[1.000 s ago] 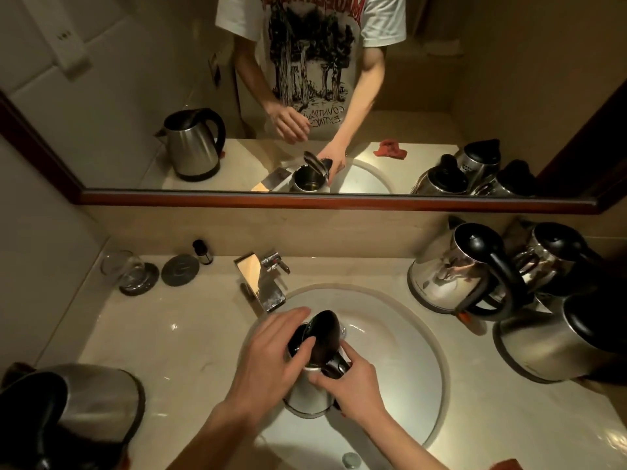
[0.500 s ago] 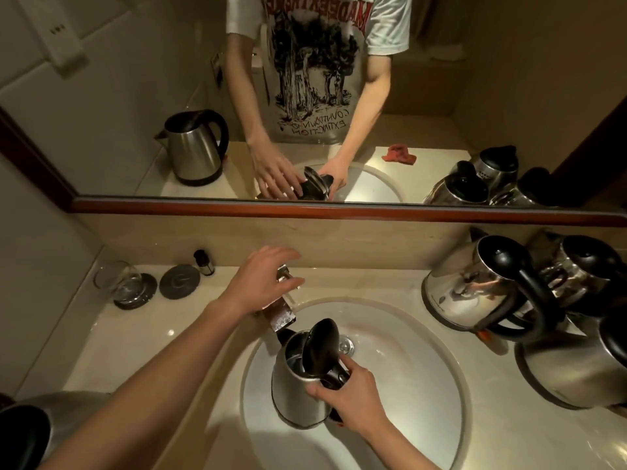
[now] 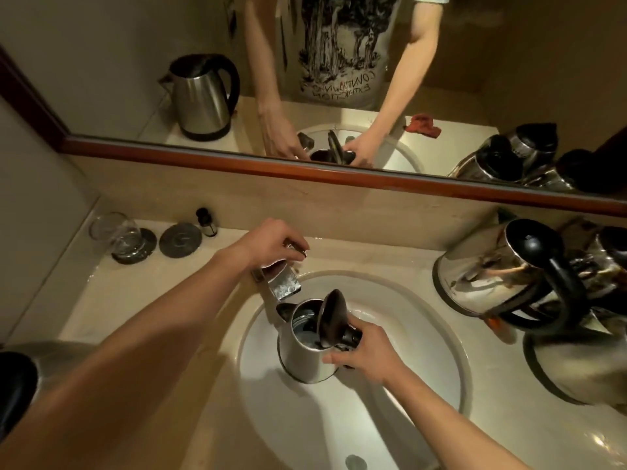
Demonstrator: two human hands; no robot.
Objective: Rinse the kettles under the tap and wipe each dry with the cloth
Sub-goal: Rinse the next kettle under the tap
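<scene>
Marble desk [image 3: 142,300] under mirror [image 3: 101,79]; my left hand [image 3: 271,244] now curls on the tap [image 3: 283,283], right hand [image 3: 369,354] gripping the kettle [image 3: 302,351].

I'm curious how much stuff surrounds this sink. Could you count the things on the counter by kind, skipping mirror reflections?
Kettle: 5
Glass: 1
Coaster: 2
Small bottle: 1
Tap: 1
Total: 10

mirrored T-shirt [image 3: 339,62], reversed print reading "COUNTDOWN TO EXTINCTION", partly blurred
</scene>
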